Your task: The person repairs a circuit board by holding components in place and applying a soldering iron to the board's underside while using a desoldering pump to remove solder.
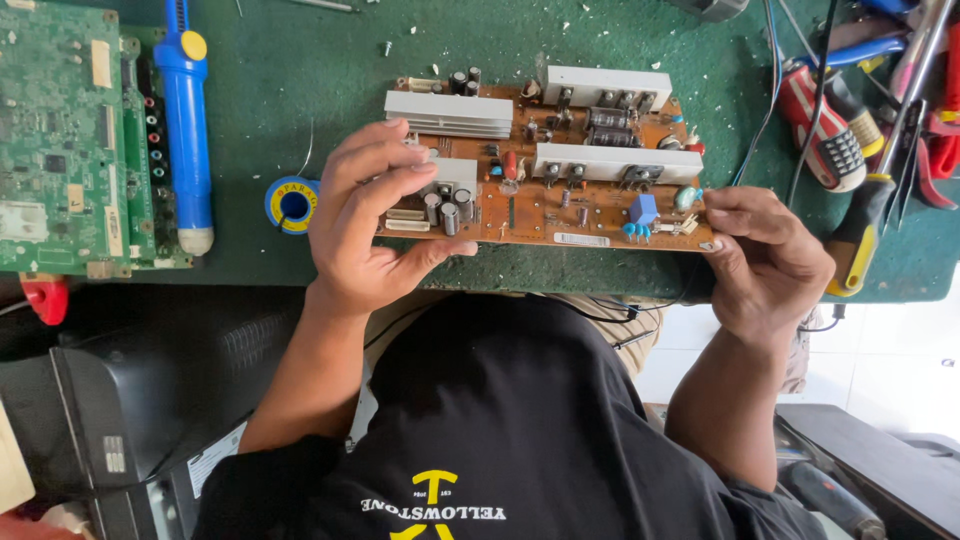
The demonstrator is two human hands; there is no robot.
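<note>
At the grip: both hands hold one brown circuit board (560, 165) by its opposite ends, tilted over the near edge of the green worktop (300, 80).
Left grip: the left hand (375, 220) is closed loosely on the board's left end, fingers draped over the top among the small capacitors, thumb under the near edge.
Right grip: the right hand (765, 255) pinches the near right corner, fingertips curled on the rim (the thumb side is hard to make out).
Between the grips: three pale finned heat sinks (450, 112), a blue box-shaped part (643, 209) and rows of upright components stand proud of the board.
How it will likely handle: stiff and flat, fairly light though weighted by the metal sinks; I judge it fragile, since component legs bend and solder points underneath are sharp.
Where to hold: the bare edges and corners look safest (not the capacitors or the sinks), one hand at each end so it does not flex.
Just left of the left grip: a small blue and yellow spool of solder (292, 204) lies on the worktop.
Further left: a blue desoldering pump (188, 130), then a green circuit board (60, 140).
Right of the right grip: a yellow-handled screwdriver (860, 235) and red-handled pliers (830, 125) lie well apart from the board.
</note>
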